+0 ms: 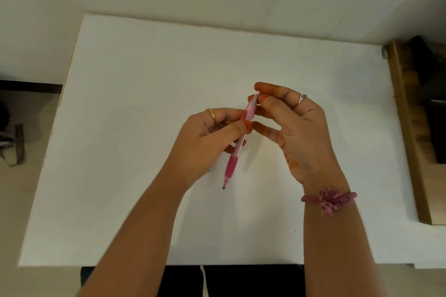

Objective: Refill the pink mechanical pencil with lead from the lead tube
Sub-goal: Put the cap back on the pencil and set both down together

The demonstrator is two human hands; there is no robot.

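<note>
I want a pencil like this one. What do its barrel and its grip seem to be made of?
The pink mechanical pencil has a barrel that looks like translucent pale pink plastic, glossy, with light passing through. The grip looks like darker pink rubber, matte and ribbed, though soft plastic is possible.

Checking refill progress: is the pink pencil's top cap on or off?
Cannot tell. The right hand fingertips cover the top end of the pink mechanical pencil, which the left hand holds mid-barrel, tip toward the person.
</note>
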